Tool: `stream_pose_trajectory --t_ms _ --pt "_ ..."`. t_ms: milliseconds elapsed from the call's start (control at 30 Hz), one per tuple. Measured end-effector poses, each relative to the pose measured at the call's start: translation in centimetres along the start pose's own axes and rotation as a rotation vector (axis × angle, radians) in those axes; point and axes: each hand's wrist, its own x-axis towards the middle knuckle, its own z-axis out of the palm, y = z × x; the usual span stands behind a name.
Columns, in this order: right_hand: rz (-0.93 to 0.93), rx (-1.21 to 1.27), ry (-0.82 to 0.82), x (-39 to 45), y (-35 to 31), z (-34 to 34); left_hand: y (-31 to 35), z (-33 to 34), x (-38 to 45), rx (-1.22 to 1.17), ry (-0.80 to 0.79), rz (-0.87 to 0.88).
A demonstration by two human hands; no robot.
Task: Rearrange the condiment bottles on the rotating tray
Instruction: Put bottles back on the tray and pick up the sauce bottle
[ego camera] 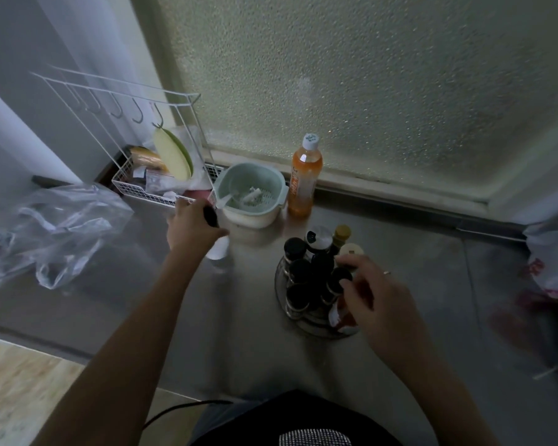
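The tray (316, 320) sits on the steel counter (232, 333), and everything hangs off it. It is packed with dark-capped bottles (298, 270), a taller one with a gold cap (342, 232) at its far side, and a cream lid (351, 250) just beside that.

Right hand (380, 294) is over the tray's right edge, fingers loosely curled, fingertips touching the top of a black-capped bottle (337, 280) on the near right side. Whether it actually grips the cap, I cannot tell. A red-labelled item (343, 315) lies on the tray just under that hand.

Left hand (192, 228) is well left of the tray and further back, closed around a bottle with a black cap (210, 215) and a pale body (218, 249) showing below the fist. It is blurred, held clear of the tray.

Beyond the tray, a pale green bowl (252, 194), and right of it an orange drink bottle (304, 178) against the frosted window. Far left of the tray, a white wire rack (161, 175) and a crumpled clear bag (62, 226).
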Motion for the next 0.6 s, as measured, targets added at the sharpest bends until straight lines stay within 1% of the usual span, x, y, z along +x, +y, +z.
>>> stream_pose_trajectory --t_ms 67,133,200,233,367,400,467,533,600 --pt "-0.041 0.033 -0.034 0.6 -1.1 0.7 2.1 -0.8 -2.1 -0.072 0.015 0.061" --pt "-0.066 0.078 -0.108 1.2 -2.3 1.5 4.6 -1.9 -4.5 -0.121 0.031 0.161" --pt "-0.044 0.11 -0.162 1.6 -3.3 2.2 7.5 -3.2 -7.3 -0.157 0.024 0.28" --pt "-0.03 0.111 -0.156 1.7 -3.6 2.4 8.8 -4.0 -8.6 -0.184 0.016 0.332" --pt "0.034 0.092 0.062 1.6 -3.7 2.2 12.4 -6.0 -12.0 -0.267 -0.016 0.449" --pt "0.075 0.115 0.088 1.5 -3.5 1.8 12.9 -5.9 -12.4 -0.279 -0.031 0.469" --pt "0.122 0.127 0.075 1.3 -2.7 0.9 13.7 -5.4 -13.4 -0.287 -0.086 0.516" --pt "0.133 0.085 0.031 1.4 -1.7 0.0 14.2 -4.4 -14.0 -0.238 -0.177 0.582" --pt "0.144 0.042 -0.054 1.4 -1.2 -1.0 14.4 -3.5 -14.2 -0.175 -0.266 0.659"
